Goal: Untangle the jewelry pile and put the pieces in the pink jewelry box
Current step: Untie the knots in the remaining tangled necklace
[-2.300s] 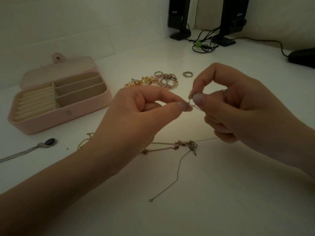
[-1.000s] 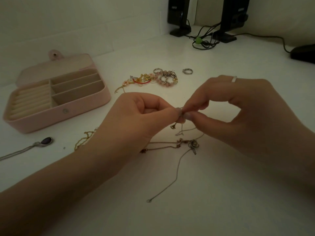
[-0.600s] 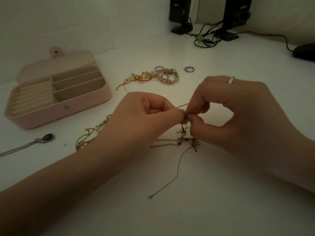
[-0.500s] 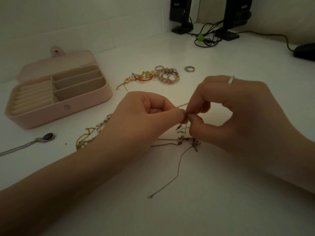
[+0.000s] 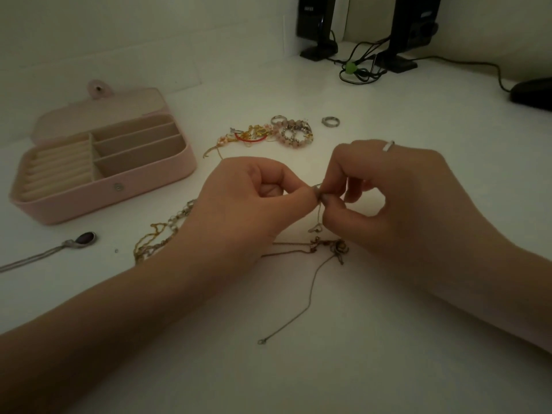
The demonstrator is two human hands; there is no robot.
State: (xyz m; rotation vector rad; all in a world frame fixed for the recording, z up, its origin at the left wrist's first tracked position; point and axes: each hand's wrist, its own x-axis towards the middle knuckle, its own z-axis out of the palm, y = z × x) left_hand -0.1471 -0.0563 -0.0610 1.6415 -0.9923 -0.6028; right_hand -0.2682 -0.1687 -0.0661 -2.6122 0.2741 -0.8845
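Note:
My left hand (image 5: 239,204) and my right hand (image 5: 397,201) meet fingertip to fingertip over the white desk, both pinching one thin chain (image 5: 319,215) with a small heart charm hanging from it. Below them a knot of tangled chains (image 5: 334,248) lies on the desk, one strand trailing toward me. A gold chain (image 5: 155,237) lies beside my left wrist. The open pink jewelry box (image 5: 104,186) stands at the left, its compartments showing nothing inside. A pile of beaded bracelets and rings (image 5: 277,132) lies beyond my hands.
A silver necklace with a dark oval pendant (image 5: 85,239) lies in front of the box. A loose silver ring (image 5: 330,121) sits right of the pile. Two black speakers (image 5: 319,25) with cables stand at the back, and a dark object (image 5: 534,91) is at the far right.
Both hands dropped from a raised position toward the desk while pinching the chain. The heart charm now hangs below my fingertips. In the last half second almost nothing moved.

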